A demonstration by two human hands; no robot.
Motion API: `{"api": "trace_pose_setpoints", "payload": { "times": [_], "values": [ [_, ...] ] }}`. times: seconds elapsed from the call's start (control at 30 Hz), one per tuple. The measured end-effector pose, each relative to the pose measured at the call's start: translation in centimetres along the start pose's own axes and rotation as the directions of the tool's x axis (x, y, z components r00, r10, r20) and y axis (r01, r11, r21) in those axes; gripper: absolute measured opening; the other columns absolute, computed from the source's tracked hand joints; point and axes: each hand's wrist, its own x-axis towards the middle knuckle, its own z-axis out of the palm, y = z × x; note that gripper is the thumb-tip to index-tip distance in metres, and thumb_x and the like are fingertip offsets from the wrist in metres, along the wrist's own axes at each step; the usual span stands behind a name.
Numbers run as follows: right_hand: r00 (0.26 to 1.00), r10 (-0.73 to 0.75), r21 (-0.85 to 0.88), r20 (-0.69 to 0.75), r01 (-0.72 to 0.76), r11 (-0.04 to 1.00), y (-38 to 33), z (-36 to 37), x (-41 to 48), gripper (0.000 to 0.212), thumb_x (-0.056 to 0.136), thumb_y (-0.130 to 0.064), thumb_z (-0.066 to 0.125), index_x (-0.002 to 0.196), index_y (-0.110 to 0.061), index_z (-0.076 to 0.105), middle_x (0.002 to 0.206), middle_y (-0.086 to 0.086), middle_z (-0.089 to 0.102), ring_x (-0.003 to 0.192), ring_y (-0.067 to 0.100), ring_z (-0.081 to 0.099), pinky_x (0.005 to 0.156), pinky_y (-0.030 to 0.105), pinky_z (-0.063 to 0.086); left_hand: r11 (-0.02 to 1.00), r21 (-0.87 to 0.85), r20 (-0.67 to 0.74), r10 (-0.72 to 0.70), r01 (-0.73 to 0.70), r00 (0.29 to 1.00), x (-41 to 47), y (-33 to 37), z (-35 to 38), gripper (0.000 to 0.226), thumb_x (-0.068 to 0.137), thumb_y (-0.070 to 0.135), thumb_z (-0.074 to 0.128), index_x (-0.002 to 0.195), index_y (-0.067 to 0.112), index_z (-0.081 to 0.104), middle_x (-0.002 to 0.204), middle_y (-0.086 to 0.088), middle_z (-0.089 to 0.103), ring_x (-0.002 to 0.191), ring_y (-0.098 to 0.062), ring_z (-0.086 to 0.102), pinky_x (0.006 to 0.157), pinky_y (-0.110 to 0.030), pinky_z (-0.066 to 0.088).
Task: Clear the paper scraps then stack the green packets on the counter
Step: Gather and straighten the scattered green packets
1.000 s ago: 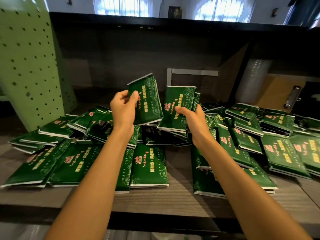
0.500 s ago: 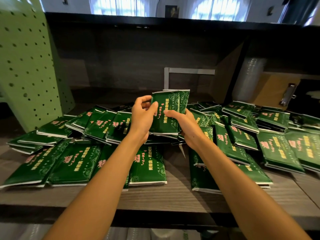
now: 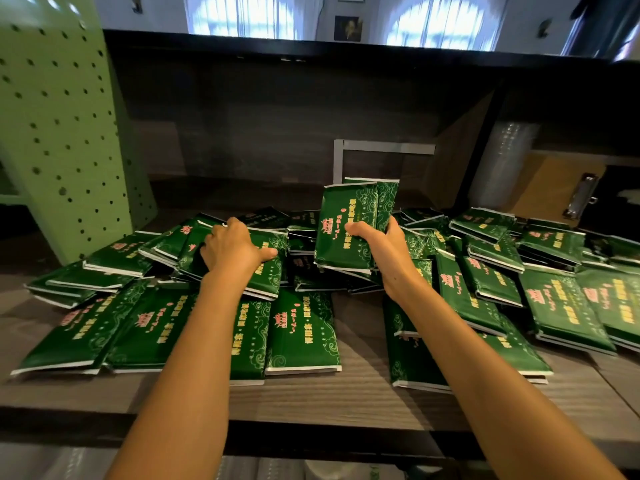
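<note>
Many dark green packets with yellow and pink print lie scattered and overlapping across the grey wooden counter (image 3: 346, 400). My right hand (image 3: 379, 244) holds an upright bunch of green packets (image 3: 349, 226) above the pile's middle, thumb across the front. My left hand (image 3: 233, 249) lies palm down on a loose green packet (image 3: 268, 271) left of the bunch, fingers curled over its far edge and thumb pointing right. Whether it grips or only touches that packet is not clear. No paper scraps show.
A light green pegboard panel (image 3: 59, 133) stands at the left. A dark back wall, a metal frame (image 3: 381, 148) and a clipboard (image 3: 581, 195) sit behind the pile. More packets (image 3: 561, 306) cover the right side. The counter's front edge runs below my forearms.
My left hand added its packet to the bunch in my right hand, then let go and dropped left onto a packet in the pile. The right hand still holds the bunch upright.
</note>
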Motion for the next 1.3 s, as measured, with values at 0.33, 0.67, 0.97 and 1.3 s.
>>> {"api": "trace_pose_setpoints", "payload": {
  "times": [0.33,0.67,0.97,1.3],
  "values": [
    [1.000,-0.006,0.002,-0.017,0.006,1.000,0.0,-0.4,0.1,0.102,0.066,-0.042,0.074,0.149,-0.017,0.020,0.151,0.001,0.033,0.136,0.023,0.035,0.112,0.046,0.031,0.782,-0.616,-0.162,-0.007,-0.095,0.987,0.4,0.5,-1.0,0.037,0.094,0.031,0.051,0.113,0.000,0.054,0.117,-0.018,0.059,0.103,-0.033,0.058,0.082,-0.042,0.047],
    [1.000,-0.015,0.054,-0.013,0.016,0.998,-0.2,-0.2,-0.1,0.097,0.071,-0.038,0.068,0.150,-0.016,0.016,0.152,0.003,0.032,0.138,0.023,0.032,0.114,0.047,0.027,0.236,-0.971,0.133,0.398,0.039,0.908,-3.6,4.3,-0.7,0.020,0.086,-0.003,0.058,0.093,0.016,0.060,0.090,-0.002,0.068,0.082,-0.013,0.066,0.078,-0.031,0.056],
    [0.991,-0.047,0.045,0.129,0.041,0.998,-0.3,0.2,-1.4,0.097,0.077,-0.060,0.052,0.152,-0.017,0.006,0.158,-0.003,0.012,0.144,0.014,0.013,0.110,0.031,0.016,0.240,-0.971,0.089,0.396,-0.009,0.914,-3.8,4.6,0.5,0.021,0.087,0.001,0.061,0.096,0.019,0.051,0.098,-0.002,0.062,0.087,-0.015,0.063,0.074,-0.029,0.055],
    [0.975,-0.091,-0.001,0.205,0.093,0.996,-0.9,-0.3,-2.3,0.126,0.056,-0.001,0.073,0.145,-0.038,-0.008,0.145,0.012,0.030,0.129,0.026,0.040,0.111,0.049,0.032,0.162,-0.976,0.207,0.495,0.144,0.844,-4.5,3.7,-1.5,0.024,0.084,0.005,0.051,0.108,0.004,0.054,0.080,-0.003,0.063,0.067,-0.010,0.064,0.063,-0.028,0.051]
  ]
}}
